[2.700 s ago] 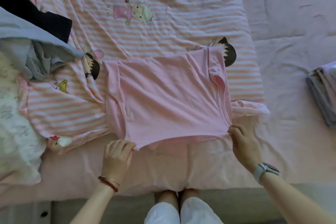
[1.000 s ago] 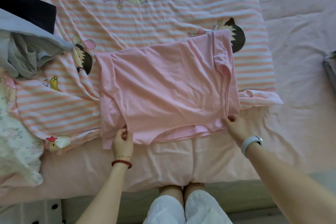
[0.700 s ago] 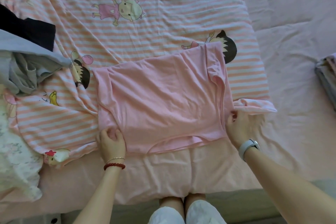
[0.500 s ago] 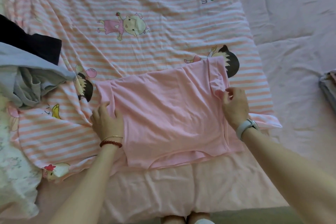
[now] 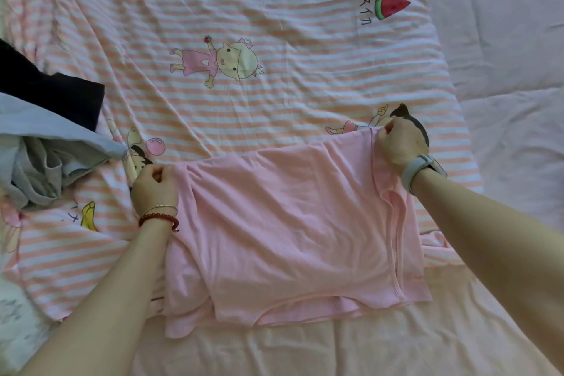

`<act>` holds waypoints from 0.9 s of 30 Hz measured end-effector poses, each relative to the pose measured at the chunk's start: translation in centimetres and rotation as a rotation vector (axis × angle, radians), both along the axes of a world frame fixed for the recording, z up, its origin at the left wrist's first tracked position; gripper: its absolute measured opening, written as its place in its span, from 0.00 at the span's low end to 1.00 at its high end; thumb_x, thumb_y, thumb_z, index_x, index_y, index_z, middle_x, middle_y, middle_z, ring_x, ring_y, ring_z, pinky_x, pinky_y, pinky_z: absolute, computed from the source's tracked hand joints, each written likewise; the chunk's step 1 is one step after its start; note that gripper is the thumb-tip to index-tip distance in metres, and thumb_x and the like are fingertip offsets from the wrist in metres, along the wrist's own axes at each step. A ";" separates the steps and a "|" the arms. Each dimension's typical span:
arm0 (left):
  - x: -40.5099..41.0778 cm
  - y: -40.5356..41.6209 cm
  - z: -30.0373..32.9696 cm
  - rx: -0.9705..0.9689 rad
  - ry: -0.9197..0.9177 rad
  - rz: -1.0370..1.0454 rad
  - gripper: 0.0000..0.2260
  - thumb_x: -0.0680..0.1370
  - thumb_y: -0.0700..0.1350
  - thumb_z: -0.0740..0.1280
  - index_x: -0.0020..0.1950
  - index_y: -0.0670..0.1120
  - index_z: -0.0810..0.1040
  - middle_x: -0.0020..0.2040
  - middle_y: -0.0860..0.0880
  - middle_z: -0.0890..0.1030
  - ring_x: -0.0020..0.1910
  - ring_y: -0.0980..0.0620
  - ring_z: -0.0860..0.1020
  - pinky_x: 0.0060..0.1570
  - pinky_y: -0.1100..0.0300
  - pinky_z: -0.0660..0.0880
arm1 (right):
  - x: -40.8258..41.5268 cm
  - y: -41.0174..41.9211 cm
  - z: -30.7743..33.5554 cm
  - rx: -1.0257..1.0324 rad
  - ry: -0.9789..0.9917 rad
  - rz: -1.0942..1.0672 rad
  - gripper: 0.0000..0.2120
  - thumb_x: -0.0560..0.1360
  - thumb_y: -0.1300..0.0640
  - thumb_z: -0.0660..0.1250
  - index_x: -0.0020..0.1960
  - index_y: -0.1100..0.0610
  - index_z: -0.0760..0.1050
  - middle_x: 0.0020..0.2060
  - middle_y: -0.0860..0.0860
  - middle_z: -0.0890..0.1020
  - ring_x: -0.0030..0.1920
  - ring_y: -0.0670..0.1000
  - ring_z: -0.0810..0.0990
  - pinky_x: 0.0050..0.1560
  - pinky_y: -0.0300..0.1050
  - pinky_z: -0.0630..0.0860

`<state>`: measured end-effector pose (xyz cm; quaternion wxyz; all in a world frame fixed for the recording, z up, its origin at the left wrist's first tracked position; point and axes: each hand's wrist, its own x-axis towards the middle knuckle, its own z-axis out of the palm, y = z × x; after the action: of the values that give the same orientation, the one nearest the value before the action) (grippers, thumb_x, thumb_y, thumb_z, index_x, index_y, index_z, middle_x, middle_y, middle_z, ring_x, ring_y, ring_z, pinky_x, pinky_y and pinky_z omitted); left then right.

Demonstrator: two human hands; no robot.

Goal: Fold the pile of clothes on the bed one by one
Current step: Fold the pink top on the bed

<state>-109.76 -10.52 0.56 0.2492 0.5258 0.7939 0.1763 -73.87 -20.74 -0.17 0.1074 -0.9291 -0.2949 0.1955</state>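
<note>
Hands grip the two far corners of a pink T-shirt [image 5: 293, 223] that lies partly folded on the bed, spread across the near part of a pink-and-white striped cartoon sheet [image 5: 274, 95] and overlapping the plain pink sheet [image 5: 305, 351] at the near edge. The left hand [image 5: 154, 185], with a red bead bracelet [image 5: 158, 219] and a thin gold bangle on its wrist, has its fingers curled round the shirt's far left corner, where the cloth bunches into small pleats. The right hand [image 5: 399, 145], with a pale smartwatch [image 5: 419, 169] on its wrist, pinches the far right corner beside the folded-in sleeve and neckline. The hands are well apart, one at each end of the shirt's far edge, which runs taut between them. The shirt's near hem shows two layers, the lower one sticking out at the near left. To the left, on the striped sheet, sits the pile of unfolded clothes: a grey garment [image 5: 42, 162] in front and a black garment [image 5: 52, 89] behind it. A white floral cloth [image 5: 15, 323] lies at the near left edge. The striped sheet bears printed cartoon girls, bananas and a watermelon slice [image 5: 390, 6].
</note>
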 end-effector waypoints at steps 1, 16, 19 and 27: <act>-0.2 0.1 -0.1 0.011 -0.010 0.020 0.10 0.78 0.41 0.61 0.53 0.37 0.78 0.53 0.37 0.79 0.54 0.40 0.75 0.51 0.57 0.68 | 0.1 0.0 0.3 0.024 0.017 -0.028 0.12 0.75 0.61 0.57 0.36 0.61 0.72 0.38 0.59 0.76 0.45 0.61 0.77 0.40 0.44 0.65; -2.1 1.4 -0.8 0.015 0.094 -0.031 0.11 0.76 0.34 0.58 0.57 0.38 0.74 0.61 0.36 0.73 0.61 0.39 0.70 0.60 0.50 0.66 | 3.2 -1.4 0.5 0.173 0.024 -0.070 0.17 0.75 0.65 0.55 0.61 0.62 0.72 0.60 0.62 0.73 0.60 0.62 0.71 0.60 0.51 0.66; -1.7 1.6 -0.9 0.158 0.277 -0.587 0.14 0.76 0.42 0.58 0.56 0.40 0.79 0.55 0.39 0.78 0.57 0.38 0.73 0.57 0.48 0.67 | 2.0 -1.4 0.2 0.194 -0.229 0.412 0.21 0.70 0.62 0.52 0.58 0.61 0.76 0.55 0.60 0.78 0.56 0.62 0.75 0.58 0.55 0.63; -2.0 3.6 -0.5 -0.155 0.431 -1.024 0.15 0.79 0.48 0.60 0.65 0.50 0.73 0.59 0.46 0.78 0.60 0.44 0.73 0.56 0.49 0.66 | 2.5 -1.1 0.3 -0.193 -0.230 0.901 0.16 0.81 0.53 0.53 0.65 0.54 0.71 0.60 0.53 0.75 0.62 0.57 0.70 0.63 0.51 0.61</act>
<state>-111.78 -6.96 0.08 0.1728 0.8485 0.4810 -0.1374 -71.39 -21.84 0.14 -0.1081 -0.7300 -0.6591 0.1450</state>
